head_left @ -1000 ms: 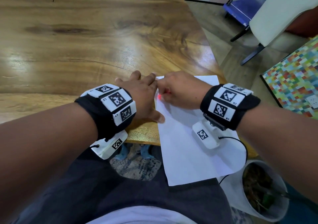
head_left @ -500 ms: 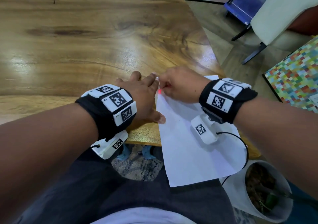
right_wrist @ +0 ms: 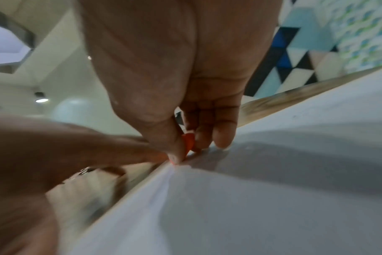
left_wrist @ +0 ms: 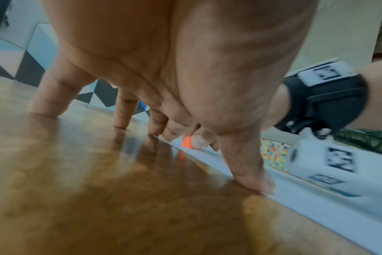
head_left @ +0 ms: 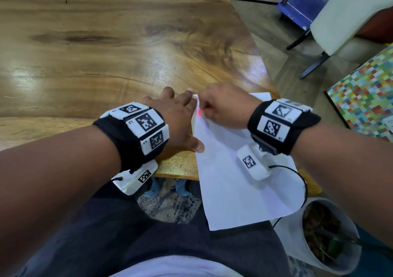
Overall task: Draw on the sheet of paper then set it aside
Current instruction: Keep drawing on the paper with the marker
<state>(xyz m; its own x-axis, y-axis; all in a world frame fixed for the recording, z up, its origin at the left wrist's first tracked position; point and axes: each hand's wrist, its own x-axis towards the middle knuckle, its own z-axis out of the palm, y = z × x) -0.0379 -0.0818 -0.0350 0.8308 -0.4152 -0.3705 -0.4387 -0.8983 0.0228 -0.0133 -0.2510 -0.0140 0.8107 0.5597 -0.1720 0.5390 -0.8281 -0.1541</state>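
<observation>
The sheet of paper (head_left: 240, 170) lies at the near right corner of the wooden table (head_left: 106, 49), its near end hanging off the table edge over the person's lap. Up at its far left corner sits the right hand (head_left: 223, 108), fingers curled tight around a small orange-red drawing tool (right_wrist: 189, 141) — a crayon or a marker, the wrist view is too blurred to settle which — with the tip down at the paper's left edge. In the head view only a red spot (head_left: 200, 112) of it shows between the two hands. The left hand (head_left: 176, 119) is right beside it, touching or nearly so, fingers straight and spread on the wood, holding nothing; its thumb (left_wrist: 257, 181) presses down at the paper's left edge, fingertips (left_wrist: 48, 110) planted on the table. Both wrists wear black bands with white marker tiles (head_left: 146, 123), a white camera pod (head_left: 253, 164) slung under each. Off the table's right corner stands a white pot (head_left: 331, 234) with soil in it — beyond that, a mat of many-coloured squares (head_left: 365, 98) on the floor.
</observation>
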